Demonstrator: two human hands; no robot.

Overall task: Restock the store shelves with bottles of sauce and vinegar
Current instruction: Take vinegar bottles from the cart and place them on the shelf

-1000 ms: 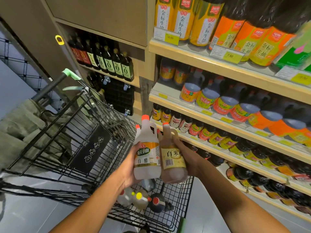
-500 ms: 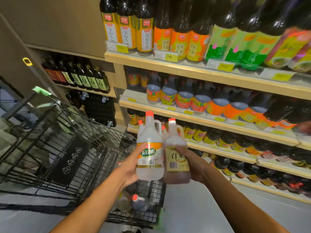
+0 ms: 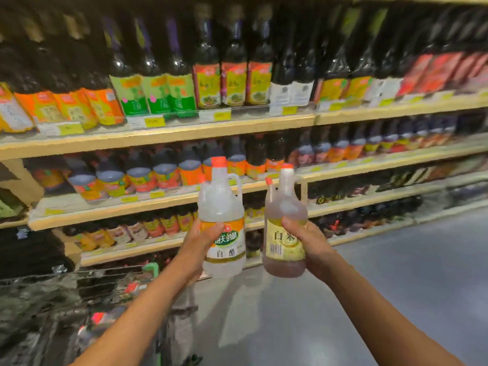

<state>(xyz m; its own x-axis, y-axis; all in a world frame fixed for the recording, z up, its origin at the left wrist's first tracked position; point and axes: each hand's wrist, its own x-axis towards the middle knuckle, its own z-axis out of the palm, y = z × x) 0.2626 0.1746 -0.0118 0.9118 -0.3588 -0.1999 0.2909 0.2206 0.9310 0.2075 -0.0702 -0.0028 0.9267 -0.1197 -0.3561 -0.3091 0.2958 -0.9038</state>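
The person is carrying two bottles of vinegar to the shelves (image 3: 184, 133), so the step looks like finding the right spot. Next, each bottle likely needs a free gap to stand in. The left hand (image 3: 196, 249) is wrapped around the clear bottle (image 3: 221, 220). The right hand (image 3: 311, 244) is wrapped around the brownish bottle (image 3: 285, 223). Both bottles are upright, side by side, not touching, in front of the middle shelves. The cart (image 3: 79, 299) is near on the left.
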